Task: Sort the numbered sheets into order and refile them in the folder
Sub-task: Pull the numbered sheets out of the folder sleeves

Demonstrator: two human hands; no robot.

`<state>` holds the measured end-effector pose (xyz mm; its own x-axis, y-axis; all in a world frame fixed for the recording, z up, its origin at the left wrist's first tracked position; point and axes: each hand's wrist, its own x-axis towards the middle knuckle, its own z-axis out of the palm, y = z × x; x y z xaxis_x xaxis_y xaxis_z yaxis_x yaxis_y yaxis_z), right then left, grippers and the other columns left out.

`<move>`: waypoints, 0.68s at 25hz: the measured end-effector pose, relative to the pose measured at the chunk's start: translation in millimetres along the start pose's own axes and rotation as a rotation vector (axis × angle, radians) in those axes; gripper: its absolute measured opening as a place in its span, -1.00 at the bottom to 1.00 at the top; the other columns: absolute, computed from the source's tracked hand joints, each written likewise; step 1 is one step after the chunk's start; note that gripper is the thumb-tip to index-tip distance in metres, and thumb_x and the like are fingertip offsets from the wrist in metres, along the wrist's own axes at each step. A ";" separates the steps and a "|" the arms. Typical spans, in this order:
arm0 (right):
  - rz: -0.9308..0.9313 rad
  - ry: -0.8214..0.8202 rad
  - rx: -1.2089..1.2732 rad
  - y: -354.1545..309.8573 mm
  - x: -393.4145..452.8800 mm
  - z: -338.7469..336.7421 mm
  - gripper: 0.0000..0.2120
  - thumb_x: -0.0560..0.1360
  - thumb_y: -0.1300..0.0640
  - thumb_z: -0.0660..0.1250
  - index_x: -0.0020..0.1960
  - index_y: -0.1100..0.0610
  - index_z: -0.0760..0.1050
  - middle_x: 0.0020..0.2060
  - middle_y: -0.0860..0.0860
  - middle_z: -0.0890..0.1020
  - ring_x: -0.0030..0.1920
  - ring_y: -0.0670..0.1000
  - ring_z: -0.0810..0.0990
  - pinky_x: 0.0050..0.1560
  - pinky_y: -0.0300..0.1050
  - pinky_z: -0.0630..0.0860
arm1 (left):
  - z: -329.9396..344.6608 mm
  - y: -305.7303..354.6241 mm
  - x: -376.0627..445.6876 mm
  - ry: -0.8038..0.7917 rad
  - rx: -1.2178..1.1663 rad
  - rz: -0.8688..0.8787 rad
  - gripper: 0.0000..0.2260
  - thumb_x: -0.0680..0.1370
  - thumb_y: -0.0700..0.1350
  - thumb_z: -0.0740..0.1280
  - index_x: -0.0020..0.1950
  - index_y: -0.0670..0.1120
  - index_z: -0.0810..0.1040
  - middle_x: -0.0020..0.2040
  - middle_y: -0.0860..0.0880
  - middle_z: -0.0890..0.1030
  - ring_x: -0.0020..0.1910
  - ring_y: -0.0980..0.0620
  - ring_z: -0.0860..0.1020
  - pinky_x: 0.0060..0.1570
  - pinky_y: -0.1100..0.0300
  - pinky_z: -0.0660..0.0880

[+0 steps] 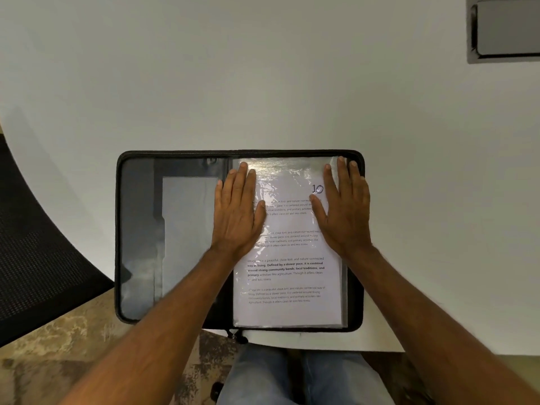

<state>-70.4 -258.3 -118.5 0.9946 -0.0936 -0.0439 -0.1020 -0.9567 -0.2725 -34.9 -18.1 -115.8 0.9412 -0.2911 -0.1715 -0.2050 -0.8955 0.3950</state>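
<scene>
Clear plastic sleeve (287, 312) over sheet 10 (292, 252) lies in the folder (140, 229) at frame centre, left hand (238, 209) and right hand (344, 211) flat and released on it, best smoothing outward evenly.

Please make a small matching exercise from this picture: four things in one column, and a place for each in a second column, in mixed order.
Things:
1. left hand
2. right hand
3. handwritten 10
4. zipper pull

Places:
A. below the folder's near edge
B. flat on the sleeve's right side
C. between the two hands, upper page
D. flat near the folder's spine

Pairs: 1-D, 2-B, 3-C, 4-A
</scene>
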 end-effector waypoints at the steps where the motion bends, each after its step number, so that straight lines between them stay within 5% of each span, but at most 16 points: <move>1: -0.011 0.007 0.009 -0.8 -0.4 0.8 -0.37 0.72 -0.15 0.12 0.67 0.14 0.13 0.67 0.15 0.10 0.67 0.18 0.01 0.62 0.20 0.09 | 0.7 0.0 -0.8 -0.002 0.002 -0.007 -0.41 0.70 0.05 0.05 0.70 -0.12 0.05 0.71 -0.09 0.01 0.69 -0.07 -0.05 0.64 -0.07 -0.20; 7: -0.098 0.055 0.047 1.7 -1.0 4.8 -0.53 0.73 -0.04 0.18 0.59 0.09 0.34 0.62 0.16 0.26 0.64 0.22 0.14 0.59 0.27 0.14 | 7.0 0.3 -0.9 0.006 0.014 -0.013 -0.40 0.70 0.08 0.03 0.70 -0.13 0.06 0.71 -0.10 0.02 0.69 -0.08 -0.04 0.64 -0.09 -0.18; 12: -0.037 0.048 0.136 -8.1 -4.6 -4.9 -0.50 0.71 -0.22 0.08 0.51 -0.02 0.47 0.58 0.12 0.35 0.55 0.22 0.30 0.48 0.20 0.21 | -0.4 2.3 3.6 0.030 -0.081 -0.021 -0.38 0.68 0.08 0.12 0.69 -0.13 0.09 0.70 -0.11 0.07 0.68 -0.09 0.01 0.63 -0.16 -0.12; 15: 0.099 0.042 0.252 -15.8 -12.4 -14.0 -0.61 0.70 -0.11 0.22 0.49 -0.08 0.48 0.56 0.06 0.36 0.46 0.15 0.37 0.42 0.06 0.29 | -21.4 3.0 27.7 0.082 -0.072 0.104 -0.51 0.65 0.06 0.25 0.56 -0.05 0.39 0.57 -0.10 0.33 0.59 -0.10 0.23 0.57 -0.16 -0.05; 17: 0.171 0.059 0.418 -22.5 -16.4 -19.0 -0.64 0.70 -0.01 0.27 0.49 -0.05 0.49 0.53 0.06 0.37 0.44 0.08 0.41 0.42 0.03 0.44 | -40.2 3.6 49.1 0.093 -0.050 0.225 -0.76 0.62 0.01 0.29 0.23 0.02 0.64 0.28 0.00 0.58 0.36 -0.05 0.47 0.42 -0.07 0.07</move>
<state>-84.0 -240.5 -93.4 0.9609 -0.2677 -0.0703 -0.2507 -0.7342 -0.6310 21.4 -22.1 -86.5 0.8944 -0.4471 0.0093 -0.4011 -0.7928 0.4588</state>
